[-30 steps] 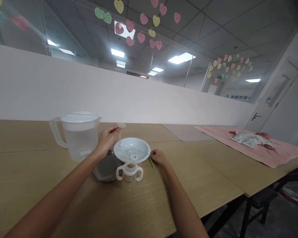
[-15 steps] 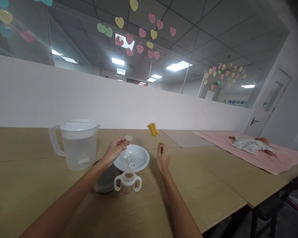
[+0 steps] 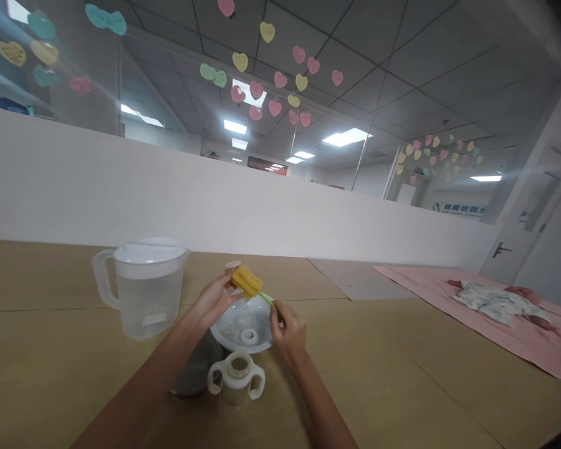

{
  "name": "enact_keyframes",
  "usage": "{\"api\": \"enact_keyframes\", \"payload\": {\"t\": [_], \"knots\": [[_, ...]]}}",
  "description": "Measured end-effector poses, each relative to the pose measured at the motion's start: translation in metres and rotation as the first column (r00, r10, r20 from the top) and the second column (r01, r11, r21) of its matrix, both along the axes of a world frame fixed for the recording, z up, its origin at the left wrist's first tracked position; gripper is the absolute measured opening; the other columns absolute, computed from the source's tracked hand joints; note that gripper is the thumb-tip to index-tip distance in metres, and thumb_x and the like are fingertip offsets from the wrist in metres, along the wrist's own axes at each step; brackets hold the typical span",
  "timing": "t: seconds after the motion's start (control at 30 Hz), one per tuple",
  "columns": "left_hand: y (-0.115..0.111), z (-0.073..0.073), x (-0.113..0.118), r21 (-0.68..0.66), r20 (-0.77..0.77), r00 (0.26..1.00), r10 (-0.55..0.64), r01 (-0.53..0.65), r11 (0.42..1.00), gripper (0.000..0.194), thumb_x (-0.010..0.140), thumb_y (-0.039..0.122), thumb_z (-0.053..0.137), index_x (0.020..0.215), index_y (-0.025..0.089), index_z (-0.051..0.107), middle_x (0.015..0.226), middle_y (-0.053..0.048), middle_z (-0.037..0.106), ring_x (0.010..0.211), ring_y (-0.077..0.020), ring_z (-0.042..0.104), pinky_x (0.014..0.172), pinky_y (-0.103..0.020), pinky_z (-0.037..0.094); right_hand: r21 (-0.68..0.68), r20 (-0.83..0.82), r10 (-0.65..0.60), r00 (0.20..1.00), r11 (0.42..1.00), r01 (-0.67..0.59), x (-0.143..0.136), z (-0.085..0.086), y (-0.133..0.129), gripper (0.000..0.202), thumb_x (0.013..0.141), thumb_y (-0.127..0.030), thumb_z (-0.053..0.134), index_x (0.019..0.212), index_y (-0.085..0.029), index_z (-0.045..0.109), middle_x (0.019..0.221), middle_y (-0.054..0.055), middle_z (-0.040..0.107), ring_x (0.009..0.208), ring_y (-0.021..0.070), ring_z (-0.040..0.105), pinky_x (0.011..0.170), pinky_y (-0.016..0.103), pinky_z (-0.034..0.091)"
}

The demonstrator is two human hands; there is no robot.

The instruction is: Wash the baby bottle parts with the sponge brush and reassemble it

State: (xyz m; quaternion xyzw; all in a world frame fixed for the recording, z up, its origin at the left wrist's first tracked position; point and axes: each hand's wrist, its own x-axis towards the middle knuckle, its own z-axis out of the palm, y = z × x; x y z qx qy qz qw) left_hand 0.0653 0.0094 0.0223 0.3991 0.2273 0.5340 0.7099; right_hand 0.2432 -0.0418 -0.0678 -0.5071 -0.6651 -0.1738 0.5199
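My right hand (image 3: pixel 290 330) is closed on the thin green handle of a yellow sponge brush (image 3: pixel 247 282). The sponge head is up against the fingers of my left hand (image 3: pixel 217 298). That hand pinches a straw with a pale round top (image 3: pixel 233 264); most of the straw is hidden behind the sponge, and its white end shows below. Under both hands stands a white bowl (image 3: pixel 219 333) with a white ring (image 3: pixel 248 337) lying in it. In front of the bowl is a clear baby bottle (image 3: pixel 237 377) with two white handles, upright and without a lid.
A lidded clear plastic jug (image 3: pixel 150 293) of water stands at the left. A dark grey round object (image 3: pixel 194 368) is partly hidden behind my left forearm. At the right, a baby doll (image 3: pixel 498 302) in patterned clothes lies on a pink cloth (image 3: pixel 453 312). A white wall (image 3: pixel 262 218) runs behind the table.
My right hand has moved left and down, bringing the sponge from upright in the air to the straw at my left hand. The camera view has shifted slightly.
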Motion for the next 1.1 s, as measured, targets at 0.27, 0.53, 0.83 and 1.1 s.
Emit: {"api": "enact_keyframes", "payload": {"t": [0.27, 0.53, 0.83, 1.1], "knots": [[-0.005, 0.009, -0.012, 0.006, -0.057, 0.995, 0.083, -0.083, 0.997, 0.013, 0.078, 0.021, 0.054, 0.088, 0.019, 0.061, 0.112, -0.008, 0.059, 0.111, -0.0186, 0.050, 0.074, -0.025, 0.050, 0.023, 0.114, -0.029, 0.993, 0.999, 0.027, 0.013, -0.003, -0.004, 0.021, 0.080, -0.022, 0.046, 0.080, -0.018, 0.066, 0.055, 0.002, 0.059, 0.047, 0.0101, 0.050, 0.050, 0.022, 0.036], [-0.020, 0.013, -0.006, 0.104, -0.154, 0.987, 0.037, -0.021, 0.994, 0.016, 0.077, 0.025, 0.054, 0.086, 0.016, 0.064, 0.112, -0.010, 0.060, 0.105, -0.0198, 0.054, 0.078, -0.026, 0.048, 0.044, 0.173, -0.107, 0.979, 0.994, 0.101, 0.011, 0.001, -0.009, 0.022, 0.081, -0.023, 0.044, 0.080, -0.018, 0.066, 0.055, 0.003, 0.059, 0.049, 0.0109, 0.051, 0.053, 0.022, 0.036], [-0.013, 0.025, -0.043, 0.518, -0.534, 0.748, 0.394, -0.079, 0.852, 0.031, 0.061, 0.038, 0.067, 0.081, 0.015, 0.063, 0.079, -0.007, 0.067, 0.067, -0.0170, 0.059, 0.061, -0.027, 0.046, 0.054, 0.042, -0.223, 0.974, 0.974, 0.221, 0.040, -0.005, -0.007, 0.025, 0.081, -0.025, 0.042, 0.074, -0.017, 0.065, 0.059, 0.003, 0.061, 0.050, 0.0101, 0.051, 0.051, 0.021, 0.033], [-0.020, 0.019, -0.042, 0.620, -0.703, 0.551, 0.449, 0.167, 0.766, 0.021, 0.061, 0.034, 0.066, 0.074, 0.018, 0.064, 0.071, -0.005, 0.066, 0.059, -0.0179, 0.059, 0.055, -0.028, 0.045, 0.032, 0.115, -0.142, 0.983, 0.990, 0.139, 0.030, -0.003, -0.011, 0.024, 0.082, -0.025, 0.043, 0.076, -0.017, 0.064, 0.057, 0.002, 0.059, 0.049, 0.0097, 0.049, 0.052, 0.021, 0.033]]}}
